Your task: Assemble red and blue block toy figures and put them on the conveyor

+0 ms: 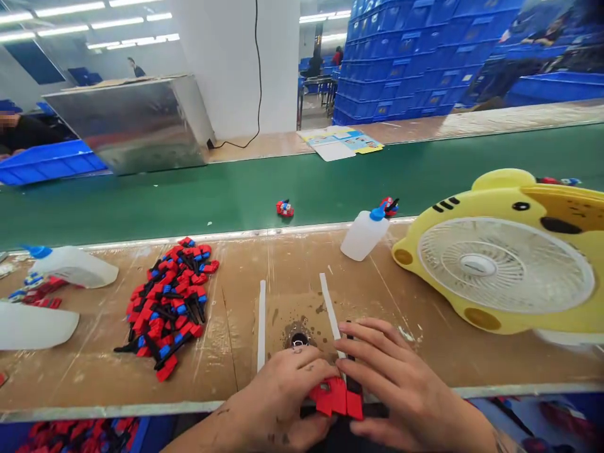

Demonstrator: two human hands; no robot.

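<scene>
At the bench's near edge, my left hand (297, 390) is closed around a red plastic toy part (333, 396) with blocky ends. My right hand (401, 377) curves around the same part from the right. Its long fingers lie across a black bar (353, 371) that rises from the red piece, and its thumb is by the red lower end. Just beyond my left hand, a small dark round fitting (299, 340) sits on the bench among wet spots. Two white tape strips (262, 324) run away from me on either side of it.
To the left lies a heap of red, black and blue toy parts (170, 302), near white squeeze bottles (78, 265). Another bottle (363, 236) and a yellow fan (504, 264) stand right. A green conveyor belt (221, 195) carries a small toy (285, 208). Blue crates (401, 63) are stacked behind.
</scene>
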